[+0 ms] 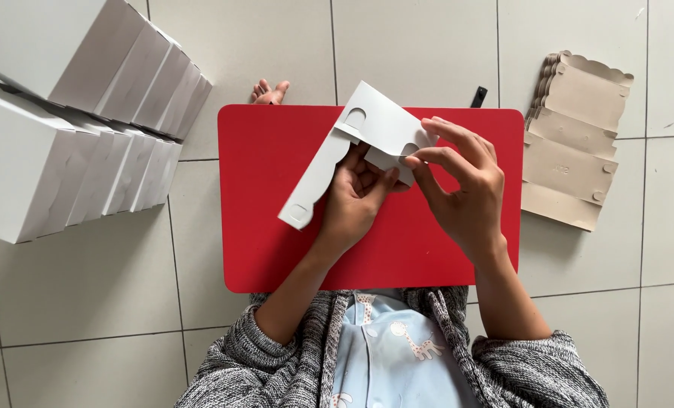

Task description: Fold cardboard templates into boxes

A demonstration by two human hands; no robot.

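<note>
Over the middle of the red board (276,249), the left hand (356,204) is cupping a white die-cut box blank (352,143) from underneath with fingers curled against its underside, while the right hand (465,189) is pinching a small flap near the fold between thumb and forefinger. Because the long scalloped panel is hanging unsupported toward the board's left side, a hard pinch is risking a crooked crease or a torn tab. Further off, the folded white boxes (87,128) and the stack of flat brown blanks (575,143) are lying on the tiled floor (87,287), well apart from both hands.
</note>
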